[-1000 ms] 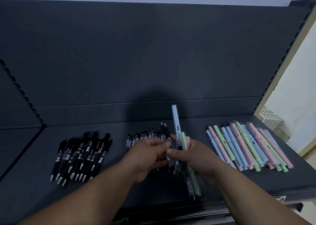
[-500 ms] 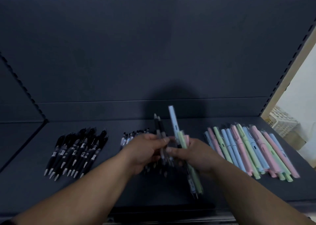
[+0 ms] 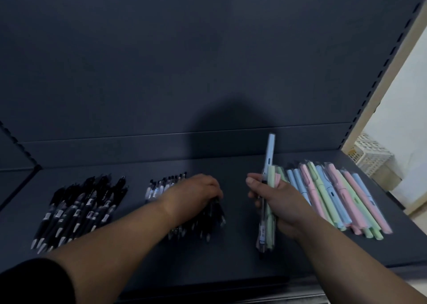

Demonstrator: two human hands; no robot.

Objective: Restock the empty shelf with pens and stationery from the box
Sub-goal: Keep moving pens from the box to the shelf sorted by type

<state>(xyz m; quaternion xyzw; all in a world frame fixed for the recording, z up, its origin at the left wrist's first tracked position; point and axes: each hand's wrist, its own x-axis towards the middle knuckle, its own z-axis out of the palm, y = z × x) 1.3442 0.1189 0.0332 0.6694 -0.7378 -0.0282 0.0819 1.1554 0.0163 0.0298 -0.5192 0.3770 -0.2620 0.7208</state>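
At centre frame the left hand (image 3: 194,194) lies on the middle pens (image 3: 159,188), its fingers hidden. The right hand (image 3: 279,202) clasps a pen bundle (image 3: 269,152).

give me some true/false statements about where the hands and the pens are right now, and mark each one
1. The right hand holds a bundle of pens, with a light blue one sticking up highest. True.
2. The left hand is lifting a pink pen off the shelf. False: it lies palm down on the middle group of dark pens.
3. The pastel pens lie on the right part of the shelf. True.
4. The black pens at the far left stand upright in a cup. False: they lie flat in a pile on the shelf.
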